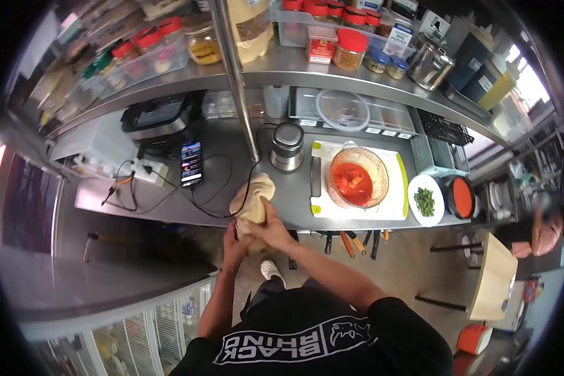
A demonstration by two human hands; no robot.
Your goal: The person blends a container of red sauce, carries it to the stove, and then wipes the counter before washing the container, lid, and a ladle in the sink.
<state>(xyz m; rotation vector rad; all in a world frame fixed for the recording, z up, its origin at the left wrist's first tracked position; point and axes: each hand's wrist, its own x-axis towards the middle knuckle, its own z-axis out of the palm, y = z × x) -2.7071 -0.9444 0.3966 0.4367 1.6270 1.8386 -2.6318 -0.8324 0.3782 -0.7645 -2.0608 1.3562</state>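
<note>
A crumpled cream-coloured cloth (255, 194) hangs over the front edge of the steel counter, partly resting on it. My left hand (233, 246) is closed on its lower left side. My right hand (268, 230) grips the cloth from the right, fingers bent around it. Whether anything is wrapped inside the folds is hidden. A black cable runs across the cloth. Behind it stands a steel grinder-like appliance (287, 146). To the right, a glass pot (382, 182) with red sauce and chunks sits on a white cutting board (323, 210).
Beside the board are a plate of chopped green herbs (425, 199) and a dark bowl of red sauce (462, 197). A phone (192, 164) with cables lies left. Utensil handles (348, 244) stick out below the counter edge. A shelf (332, 78) overhangs the back. Another person (543, 232) is at far right.
</note>
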